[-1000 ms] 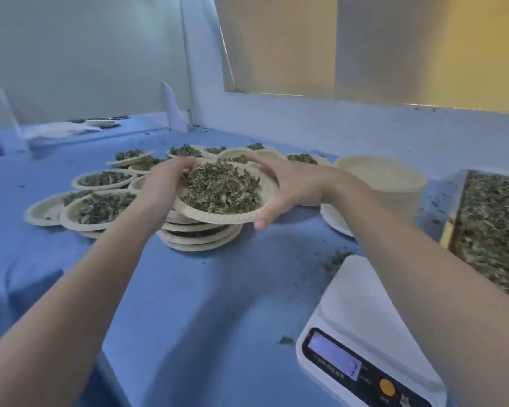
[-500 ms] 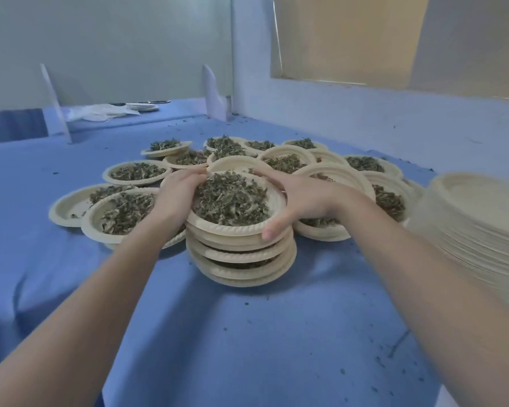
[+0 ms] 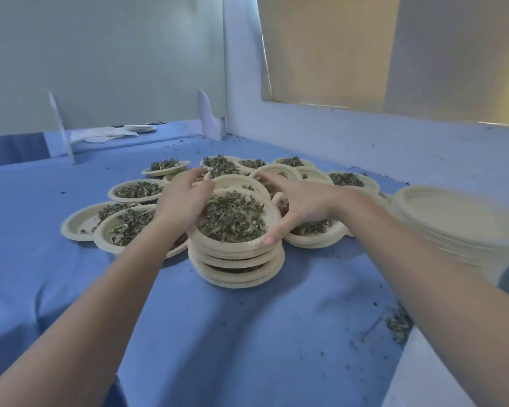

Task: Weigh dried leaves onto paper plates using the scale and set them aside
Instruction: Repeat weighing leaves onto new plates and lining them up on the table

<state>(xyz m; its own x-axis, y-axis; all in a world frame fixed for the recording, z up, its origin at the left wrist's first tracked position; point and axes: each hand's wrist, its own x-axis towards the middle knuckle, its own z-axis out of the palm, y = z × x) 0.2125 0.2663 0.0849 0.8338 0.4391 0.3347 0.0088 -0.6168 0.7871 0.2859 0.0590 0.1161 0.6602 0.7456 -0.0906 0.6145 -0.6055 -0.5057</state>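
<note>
Blue cloth [image 3: 232, 333] is spread over the table, pale walls behind, leaf crumbs scattered on it. Far left, beyond two white dividers, some white items are seen, too blurred to identify. Left of centre, filled plates [image 3: 135, 190] of dried leaves are laid out singly and overlapping; one at the left edge is only part covered. Left hand [image 3: 182, 201] is placed against the left rim of the top plate [image 3: 235, 245], fingers fairly straight and spread; whether the rim is actually gripped cannot be told. Top plate is heaped with leaves [image 3: 232, 217] and sits on a stack [image 3: 237, 268] of filled plates at centre. Right hand [image 3: 303, 204] is held at the right rim, fingers extended, thumb touching the rim's front edge. More filled plates are clustered behind and right. Far right, a tall stack of empties [image 3: 459, 227] is seen. A white edge [image 3: 423, 377] is visible at bottom right, loose leaves beside it.
</note>
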